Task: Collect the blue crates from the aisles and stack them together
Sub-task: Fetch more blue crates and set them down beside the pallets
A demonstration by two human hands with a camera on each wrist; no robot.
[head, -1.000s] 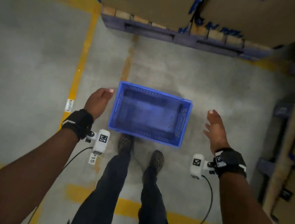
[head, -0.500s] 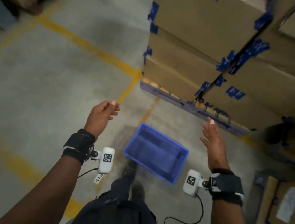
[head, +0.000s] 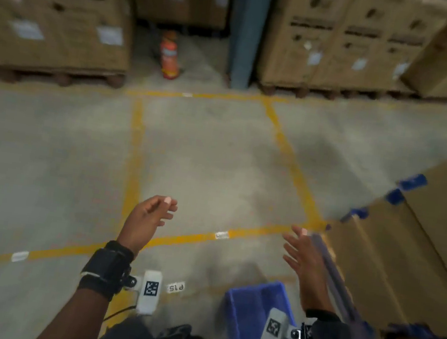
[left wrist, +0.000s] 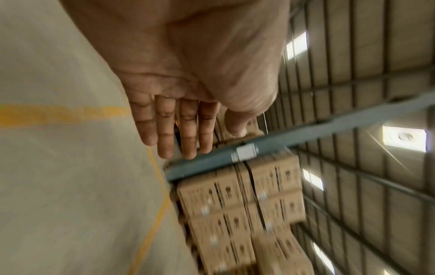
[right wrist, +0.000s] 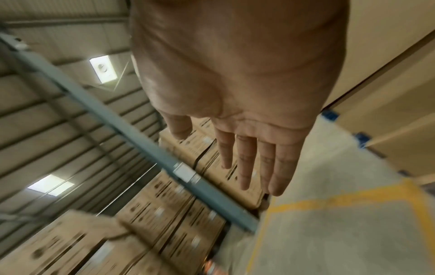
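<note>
Crate first: one blue crate (head: pixel 255 326) sits on the concrete floor (head: pixel 216 168) at the person's feet, low in the head view, its open top up and its right part hidden behind the right forearm and the wrist camera. Nothing touches it. The right hand (head: pixel 302 255) hangs in the air above and beyond the crate's far end, palm turned inward, fingers (head: pixel 291 243) spread and straight, holding nothing; the right wrist view shows the same hand (right wrist: pixel 237 96) with its fingers (right wrist: pixel 244 163) stretched out and slightly apart. The left hand (head: pixel 149 219) is well to the left of the crate, also raised and empty, fingers (head: pixel 166 207) loosely bent with the thumb apart from them; in the left wrist view (left wrist: pixel 186 65) the fingers (left wrist: pixel 186 128) lie side by side and nearly straight.

Just to the right of the crate stands a stack of cardboard boxes with blue tape (head: pixel 420 254), tilted in the frame. Yellow floor lines (head: pixel 236 233) cross the concrete beyond the crate, and a small white floor label (head: pixel 176 287) lies just left of it. Far beyond the crate, across the aisle, rows of palletised cartons (head: pixel 344 37) line the wall either side of a blue steel column (head: pixel 246 29), and an orange-red object (head: pixel 169 54), too blurred to identify, stands on the floor to the column's left.
</note>
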